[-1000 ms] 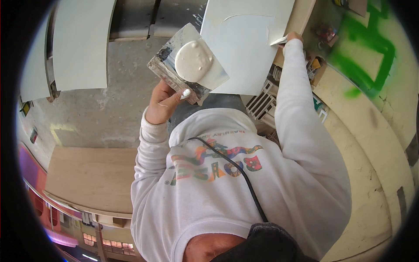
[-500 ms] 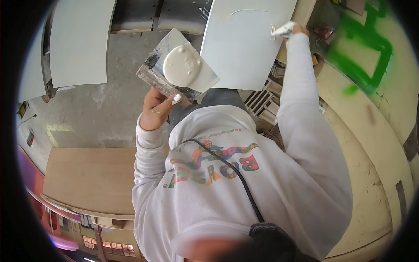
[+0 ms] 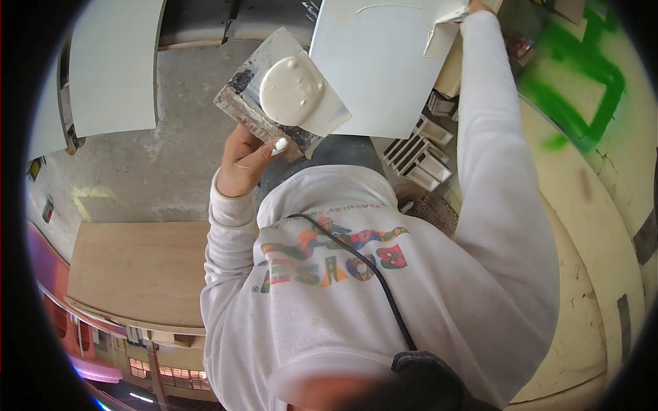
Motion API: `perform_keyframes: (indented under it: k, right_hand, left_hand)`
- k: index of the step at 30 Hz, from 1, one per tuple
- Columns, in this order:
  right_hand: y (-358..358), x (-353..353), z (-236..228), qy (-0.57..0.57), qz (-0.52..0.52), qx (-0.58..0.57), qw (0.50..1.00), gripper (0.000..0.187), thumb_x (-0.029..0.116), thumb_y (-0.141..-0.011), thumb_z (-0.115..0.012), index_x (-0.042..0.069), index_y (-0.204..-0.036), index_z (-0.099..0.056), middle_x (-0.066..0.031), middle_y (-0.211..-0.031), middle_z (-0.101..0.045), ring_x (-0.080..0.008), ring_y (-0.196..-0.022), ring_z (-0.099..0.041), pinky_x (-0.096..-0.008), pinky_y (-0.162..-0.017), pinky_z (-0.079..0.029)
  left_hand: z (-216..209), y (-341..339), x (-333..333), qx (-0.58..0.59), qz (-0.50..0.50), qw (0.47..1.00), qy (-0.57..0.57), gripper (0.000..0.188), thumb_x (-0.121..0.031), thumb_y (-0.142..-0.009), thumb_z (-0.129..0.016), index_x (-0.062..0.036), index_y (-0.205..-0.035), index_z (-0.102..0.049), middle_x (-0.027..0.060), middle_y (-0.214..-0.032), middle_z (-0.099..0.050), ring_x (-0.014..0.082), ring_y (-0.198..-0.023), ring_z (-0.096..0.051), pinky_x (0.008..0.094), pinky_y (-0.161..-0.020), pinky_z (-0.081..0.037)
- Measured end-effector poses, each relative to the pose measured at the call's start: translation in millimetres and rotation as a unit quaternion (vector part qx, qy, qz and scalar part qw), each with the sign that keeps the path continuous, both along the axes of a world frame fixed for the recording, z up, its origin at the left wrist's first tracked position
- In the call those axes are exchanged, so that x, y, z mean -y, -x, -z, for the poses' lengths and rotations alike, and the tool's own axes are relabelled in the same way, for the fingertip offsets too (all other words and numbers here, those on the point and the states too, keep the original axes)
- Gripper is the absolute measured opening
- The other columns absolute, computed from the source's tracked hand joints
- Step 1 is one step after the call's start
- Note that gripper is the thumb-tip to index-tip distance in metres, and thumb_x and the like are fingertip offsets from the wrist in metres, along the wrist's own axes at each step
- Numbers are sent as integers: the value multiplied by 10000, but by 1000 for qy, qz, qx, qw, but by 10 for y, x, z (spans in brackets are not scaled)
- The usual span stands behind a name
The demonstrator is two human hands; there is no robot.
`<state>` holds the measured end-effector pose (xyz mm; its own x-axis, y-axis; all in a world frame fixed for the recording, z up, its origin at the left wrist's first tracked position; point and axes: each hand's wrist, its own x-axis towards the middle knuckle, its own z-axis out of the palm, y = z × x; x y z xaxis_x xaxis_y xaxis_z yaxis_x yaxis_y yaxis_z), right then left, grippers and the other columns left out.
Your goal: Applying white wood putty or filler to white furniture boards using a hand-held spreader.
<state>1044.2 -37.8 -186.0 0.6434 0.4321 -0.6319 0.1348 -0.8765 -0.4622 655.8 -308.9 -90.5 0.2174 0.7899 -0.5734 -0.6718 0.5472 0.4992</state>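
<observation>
My left hand is closed on the near edge of a square, crusted putty board, its thumb smeared with white. A round pool of creamy white putty lies on the board's top. Beyond it stretches a pale, flat panel with thin raised putty lines on it. At the panel's far right edge my right hand, partly cut off by the picture's top, grips a putty-coated putty knife. The blade lies at the panel's surface near a bent putty line; its handle is hidden in the hand.
Another pale panel stands at the far left above the grey floor. A brown wooden board lies at my left. Slatted wooden pieces sit under the panel's right side. A cream surface with green paint curves along my right.
My right hand and the putty knife have moved farther away and slightly right along the panel's edge. The putty board has shifted slightly away and right with my left hand.
</observation>
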Motion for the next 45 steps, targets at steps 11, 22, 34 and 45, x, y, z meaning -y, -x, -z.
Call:
perform_keyframes:
  k: [11,22,34,45]
  right_hand:
    - [80,246,-42,10,-26,1,1000,271,147,-749,-419,-30,-940,-494,-198,-896,-547,-321,-729,-571,-436,-528,-499]
    - [-201,743,312,64,-229,168,957,345,224,-723,-543,-47,-936,-551,-162,-828,-589,-258,-747,-579,-312,-623,-467]
    - [151,1001,426,-145,-441,276,842,413,29,-716,-415,48,-1123,-482,-161,-1054,-533,-329,-890,-541,-335,-781,-431]
    - [-69,11,203,-134,-646,312,684,331,77,-765,-390,115,-1069,-515,-140,-1072,-515,-282,-960,-505,-349,-828,-401]
  left_hand:
    - [-2,56,-24,9,47,999,-23,349,9,-799,-485,16,-1134,-387,89,-1045,-515,162,-926,-505,308,-795,-421]
    - [-96,-67,-89,35,-7,999,-23,386,9,-790,-490,16,-1155,-365,102,-1088,-492,188,-972,-492,321,-833,-402]
    - [-93,1,-122,1,53,998,-25,402,15,-790,-478,16,-1171,-349,96,-1097,-484,174,-986,-477,314,-835,-390]
    - [-219,-478,-490,21,71,996,-40,412,16,-772,-515,16,-1156,-368,98,-1076,-503,165,-986,-478,302,-848,-380]
